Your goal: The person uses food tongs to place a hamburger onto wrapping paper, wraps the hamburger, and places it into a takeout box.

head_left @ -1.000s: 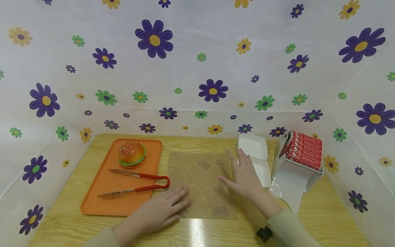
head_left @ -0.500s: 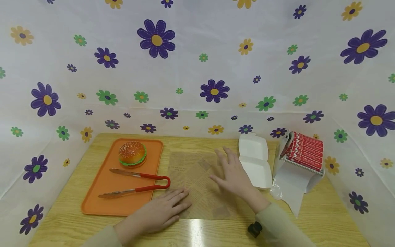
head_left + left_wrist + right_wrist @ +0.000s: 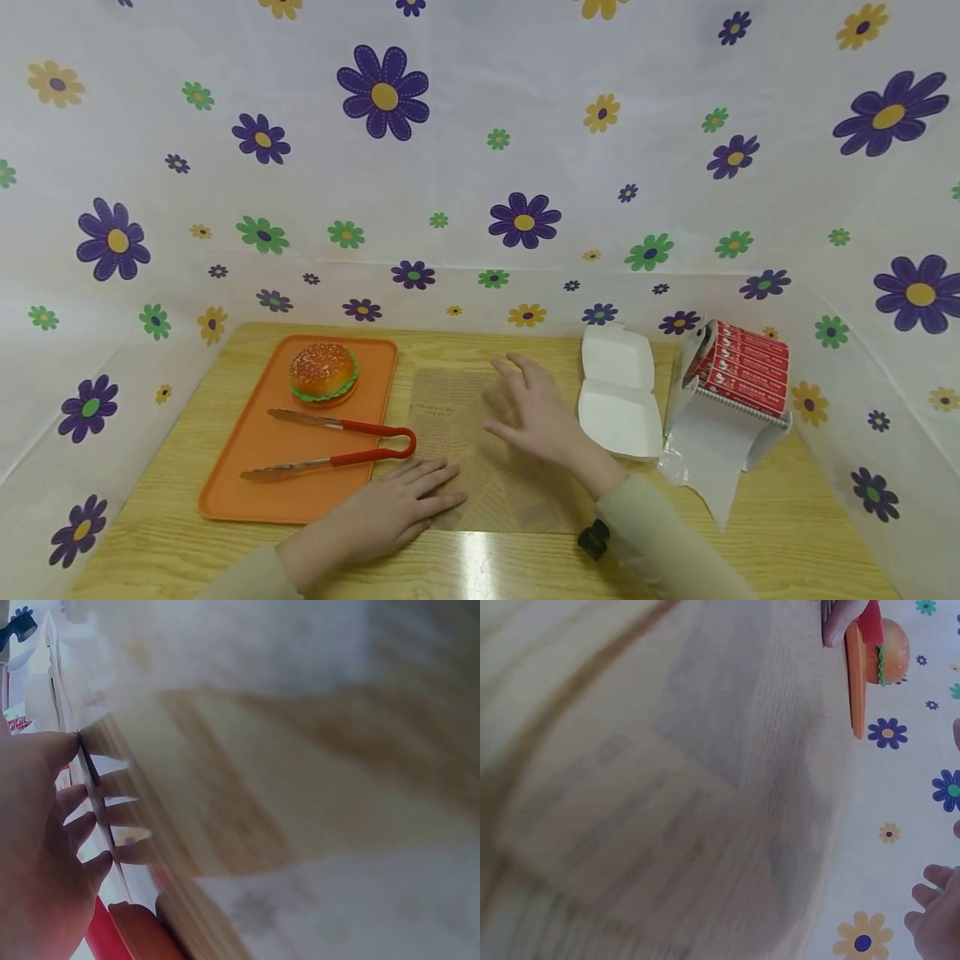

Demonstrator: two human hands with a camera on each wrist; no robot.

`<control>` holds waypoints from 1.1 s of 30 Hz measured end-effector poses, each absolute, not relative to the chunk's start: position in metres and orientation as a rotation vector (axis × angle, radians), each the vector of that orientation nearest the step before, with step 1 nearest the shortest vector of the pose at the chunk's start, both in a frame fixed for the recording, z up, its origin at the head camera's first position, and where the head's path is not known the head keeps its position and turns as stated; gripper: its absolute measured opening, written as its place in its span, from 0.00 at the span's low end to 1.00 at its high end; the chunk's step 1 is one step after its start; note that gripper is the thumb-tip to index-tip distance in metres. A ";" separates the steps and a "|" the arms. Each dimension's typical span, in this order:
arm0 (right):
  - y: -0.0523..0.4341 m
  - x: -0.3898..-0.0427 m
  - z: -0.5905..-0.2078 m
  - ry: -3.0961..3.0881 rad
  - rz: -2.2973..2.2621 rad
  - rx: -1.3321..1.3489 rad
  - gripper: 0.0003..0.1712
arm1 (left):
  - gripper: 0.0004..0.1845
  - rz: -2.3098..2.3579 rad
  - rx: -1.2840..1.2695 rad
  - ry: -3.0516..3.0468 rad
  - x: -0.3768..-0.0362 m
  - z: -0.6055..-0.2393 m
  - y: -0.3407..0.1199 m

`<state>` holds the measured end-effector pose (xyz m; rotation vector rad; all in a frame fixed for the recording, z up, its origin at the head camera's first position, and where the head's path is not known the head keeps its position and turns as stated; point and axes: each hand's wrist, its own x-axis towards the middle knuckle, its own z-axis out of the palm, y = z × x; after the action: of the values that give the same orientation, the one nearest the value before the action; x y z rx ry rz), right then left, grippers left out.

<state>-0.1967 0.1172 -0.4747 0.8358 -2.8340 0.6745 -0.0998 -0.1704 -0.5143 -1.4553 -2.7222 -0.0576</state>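
Observation:
A brown newsprint-patterned sheet of paper (image 3: pixel 450 400) lies flat in the middle of the wooden table. My left hand (image 3: pixel 397 504) rests at its lower left corner, fingers spread and straight. Over the sheet's right half hovers my right hand (image 3: pixel 536 421), fingers apart and loosely bent, with nothing in them. In the right wrist view the sheet (image 3: pixel 727 750) fills most of the picture, and the right fingers (image 3: pixel 937 915) show at the right edge. Tongs (image 3: pixel 371 456) with red handles lie on the orange tray (image 3: pixel 247 442), their looped end over its right rim and close to my left hand.
A toy hamburger (image 3: pixel 324 372) sits at the back of the tray. An opened white clamshell box (image 3: pixel 618 417) stands right of the sheet. Farther right is a holder with red-printed boxes (image 3: pixel 746 367), white film hanging from its front. A flowered cloth (image 3: pixel 480 167) encloses the table.
My right hand has moved left, from beside the white box to over the paper sheet, so the box is now fully visible. The left hand has stayed at the sheet's corner.

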 end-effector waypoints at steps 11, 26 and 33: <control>0.091 -0.210 -0.476 -2.890 0.771 0.944 0.56 | 0.26 -0.081 -1.455 -2.706 -0.102 -0.519 -0.173; 0.050 -0.222 -0.486 -2.913 0.918 1.087 0.52 | 0.26 -0.072 -1.468 -2.703 -0.102 -0.519 -0.173; 0.032 -0.224 -0.491 -2.889 0.895 1.186 0.48 | 0.26 -0.050 -1.470 -2.672 -0.101 -0.516 -0.174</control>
<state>-0.2238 0.0324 -0.4911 1.1857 -2.8892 0.8947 -0.1015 -0.1740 -0.5160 -1.4699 -2.6723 -0.0503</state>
